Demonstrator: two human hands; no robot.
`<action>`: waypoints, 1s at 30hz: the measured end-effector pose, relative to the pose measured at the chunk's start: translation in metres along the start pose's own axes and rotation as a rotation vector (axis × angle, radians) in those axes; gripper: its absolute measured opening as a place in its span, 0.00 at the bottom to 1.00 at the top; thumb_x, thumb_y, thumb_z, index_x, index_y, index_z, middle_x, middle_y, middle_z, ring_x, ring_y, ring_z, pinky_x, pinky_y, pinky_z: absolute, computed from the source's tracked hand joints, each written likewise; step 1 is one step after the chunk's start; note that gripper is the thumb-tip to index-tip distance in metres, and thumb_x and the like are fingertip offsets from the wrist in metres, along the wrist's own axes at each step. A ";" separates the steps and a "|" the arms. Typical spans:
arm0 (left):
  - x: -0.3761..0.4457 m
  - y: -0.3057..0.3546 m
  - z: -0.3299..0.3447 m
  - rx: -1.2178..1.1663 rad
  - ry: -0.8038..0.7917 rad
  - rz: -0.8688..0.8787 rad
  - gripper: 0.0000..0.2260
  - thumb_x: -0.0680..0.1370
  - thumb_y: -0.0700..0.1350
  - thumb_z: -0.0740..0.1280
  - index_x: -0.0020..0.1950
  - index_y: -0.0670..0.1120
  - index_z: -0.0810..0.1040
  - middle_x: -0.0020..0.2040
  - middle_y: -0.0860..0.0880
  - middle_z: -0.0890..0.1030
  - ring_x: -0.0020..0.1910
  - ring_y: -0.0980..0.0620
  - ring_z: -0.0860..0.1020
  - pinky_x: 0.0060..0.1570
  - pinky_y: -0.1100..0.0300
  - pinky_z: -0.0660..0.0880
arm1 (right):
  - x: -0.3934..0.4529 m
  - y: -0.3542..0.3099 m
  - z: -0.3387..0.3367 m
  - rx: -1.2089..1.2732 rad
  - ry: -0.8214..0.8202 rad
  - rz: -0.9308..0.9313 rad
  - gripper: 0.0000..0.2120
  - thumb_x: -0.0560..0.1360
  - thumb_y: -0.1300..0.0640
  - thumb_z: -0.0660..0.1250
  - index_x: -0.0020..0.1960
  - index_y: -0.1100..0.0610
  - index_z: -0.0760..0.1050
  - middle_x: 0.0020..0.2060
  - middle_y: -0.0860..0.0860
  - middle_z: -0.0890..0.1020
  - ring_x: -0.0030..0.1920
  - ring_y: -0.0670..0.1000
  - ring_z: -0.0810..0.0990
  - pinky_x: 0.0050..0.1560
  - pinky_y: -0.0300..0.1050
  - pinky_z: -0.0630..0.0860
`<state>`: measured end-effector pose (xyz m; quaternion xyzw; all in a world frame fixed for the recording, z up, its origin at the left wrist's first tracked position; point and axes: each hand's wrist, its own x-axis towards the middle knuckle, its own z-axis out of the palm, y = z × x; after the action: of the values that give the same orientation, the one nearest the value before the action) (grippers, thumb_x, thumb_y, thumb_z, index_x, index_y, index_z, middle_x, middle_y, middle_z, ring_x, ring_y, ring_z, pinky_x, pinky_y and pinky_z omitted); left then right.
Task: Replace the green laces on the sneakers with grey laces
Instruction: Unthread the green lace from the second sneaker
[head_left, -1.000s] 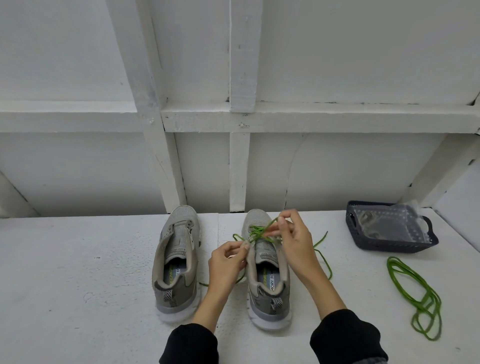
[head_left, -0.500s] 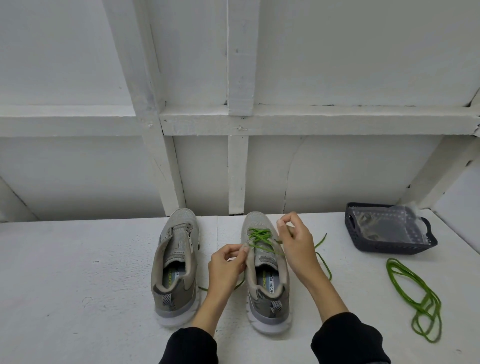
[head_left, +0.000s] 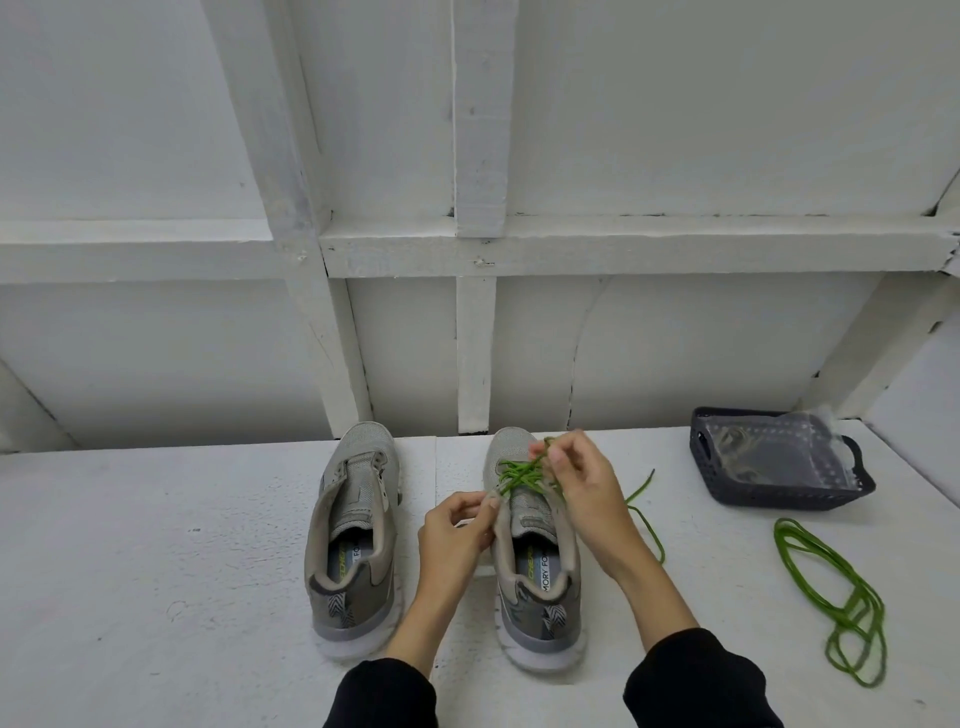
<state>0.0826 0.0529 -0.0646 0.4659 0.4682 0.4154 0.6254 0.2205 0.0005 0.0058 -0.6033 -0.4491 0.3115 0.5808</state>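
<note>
Two grey sneakers stand side by side, toes toward the wall. The left sneaker (head_left: 356, 540) has no lace. The right sneaker (head_left: 535, 571) still carries a green lace (head_left: 519, 474) through its front eyelets, with a loose end trailing right over the table. My right hand (head_left: 582, 480) pinches a strand of this lace above the toe area. My left hand (head_left: 457, 527) pinches the sneaker's left eyelet edge. A second green lace (head_left: 836, 597) lies in loops at the right. Grey laces (head_left: 737, 452) sit in a clear bag inside the dark basket.
The dark plastic basket (head_left: 779, 499) stands at the back right of the white table (head_left: 156, 571). A white wall with wooden beams rises right behind the sneakers.
My right hand moved from the sneaker's right side up over the toe area, pulling a green strand. My left hand stayed at the left eyelet edge.
</note>
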 end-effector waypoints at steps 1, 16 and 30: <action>0.000 0.000 0.000 -0.003 -0.001 0.003 0.04 0.76 0.41 0.72 0.48 0.41 0.83 0.41 0.44 0.83 0.37 0.53 0.79 0.38 0.62 0.78 | -0.001 -0.005 -0.001 0.114 0.005 0.023 0.08 0.82 0.56 0.57 0.44 0.56 0.70 0.40 0.51 0.82 0.43 0.49 0.82 0.48 0.42 0.78; -0.001 0.001 0.000 0.004 -0.011 0.027 0.04 0.76 0.41 0.72 0.48 0.41 0.84 0.42 0.43 0.84 0.39 0.53 0.81 0.38 0.62 0.79 | -0.002 0.014 0.004 -0.871 -0.106 -0.090 0.07 0.79 0.48 0.62 0.46 0.47 0.76 0.45 0.43 0.70 0.44 0.43 0.72 0.41 0.42 0.66; -0.001 0.005 0.001 0.045 -0.003 0.042 0.02 0.76 0.40 0.72 0.46 0.42 0.83 0.39 0.46 0.82 0.35 0.56 0.79 0.35 0.64 0.77 | -0.003 0.044 -0.033 -0.528 0.290 0.017 0.07 0.81 0.55 0.59 0.44 0.52 0.72 0.30 0.47 0.74 0.30 0.47 0.70 0.31 0.44 0.65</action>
<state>0.0833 0.0532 -0.0594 0.4903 0.4667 0.4169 0.6067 0.2563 -0.0128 -0.0333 -0.7754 -0.4220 0.0995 0.4591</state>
